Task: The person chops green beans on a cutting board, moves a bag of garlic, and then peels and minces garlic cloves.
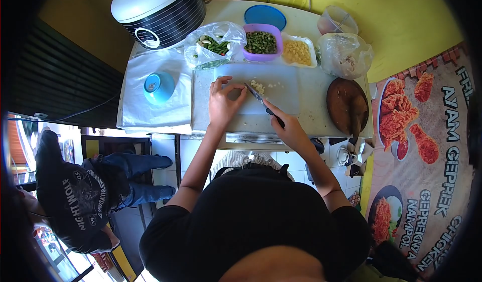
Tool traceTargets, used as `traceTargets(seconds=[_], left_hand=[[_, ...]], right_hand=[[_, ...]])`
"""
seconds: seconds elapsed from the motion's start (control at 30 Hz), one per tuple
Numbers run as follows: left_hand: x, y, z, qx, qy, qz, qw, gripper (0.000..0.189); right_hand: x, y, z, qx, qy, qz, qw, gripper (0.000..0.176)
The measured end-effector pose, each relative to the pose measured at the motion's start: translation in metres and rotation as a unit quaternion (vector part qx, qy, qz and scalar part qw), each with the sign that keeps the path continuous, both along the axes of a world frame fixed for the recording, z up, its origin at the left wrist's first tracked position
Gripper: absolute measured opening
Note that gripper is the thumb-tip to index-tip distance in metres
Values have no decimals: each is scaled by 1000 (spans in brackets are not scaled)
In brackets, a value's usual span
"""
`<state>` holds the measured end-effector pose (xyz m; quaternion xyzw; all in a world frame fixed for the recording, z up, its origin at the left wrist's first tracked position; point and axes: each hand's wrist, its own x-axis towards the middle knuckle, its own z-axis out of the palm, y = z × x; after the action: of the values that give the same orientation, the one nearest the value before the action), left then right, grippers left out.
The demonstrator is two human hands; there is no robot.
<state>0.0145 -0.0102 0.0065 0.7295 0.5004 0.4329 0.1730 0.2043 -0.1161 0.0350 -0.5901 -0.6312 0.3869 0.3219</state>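
My right hand [287, 129] grips the dark handle of a knife [255, 94], its blade pointing up and left over a pale cutting board [285, 99]. At the blade's tip, the thumb and index finger of my left hand [225, 101] come together in a pinch. Whatever sits between those fingertips is too small to make out. Just beyond the blade lies a little pile of chopped whitish pieces [258, 86], which look like garlic, with a few bits scattered to its right.
Behind the board stand a bag of green chillies [215, 45], a purple tub of chopped greens [262, 57], a white tray of yellowish cubes [298, 52] and a plastic bag [346, 56]. A blue bowl [159, 87], rice cooker [158, 11] and wooden mortar [341, 99] flank them. A person [75, 191] stands left.
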Motion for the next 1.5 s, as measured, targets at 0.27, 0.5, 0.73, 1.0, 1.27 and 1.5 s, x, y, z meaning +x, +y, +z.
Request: traceTargets(seconds=[0.27,0.5,0.73,1.0,1.27,1.5], left_hand=[[2,-1,4,7,12,13,1000,11],[1,0,0,2,10,4,1000,11],[1,-1,1,-16,14,4,1000,13],[1,0,0,-5,9,5,1000,11],[0,-3,3,-9,27,-10,1000,14],[-3,-5,10,-19,1,-60,998,17]], right_hand=[[3,1,9,-31,31,7,999,52],[2,-3,13,-42,56,-22,997,53],[1,0,0,-14,52,-5,999,52],[-6,-3,3,-9,1,-13,1000,52],[-7,-1,6,-2,-36,-17,999,53],[6,0,8,-51,117,-39,991,52]])
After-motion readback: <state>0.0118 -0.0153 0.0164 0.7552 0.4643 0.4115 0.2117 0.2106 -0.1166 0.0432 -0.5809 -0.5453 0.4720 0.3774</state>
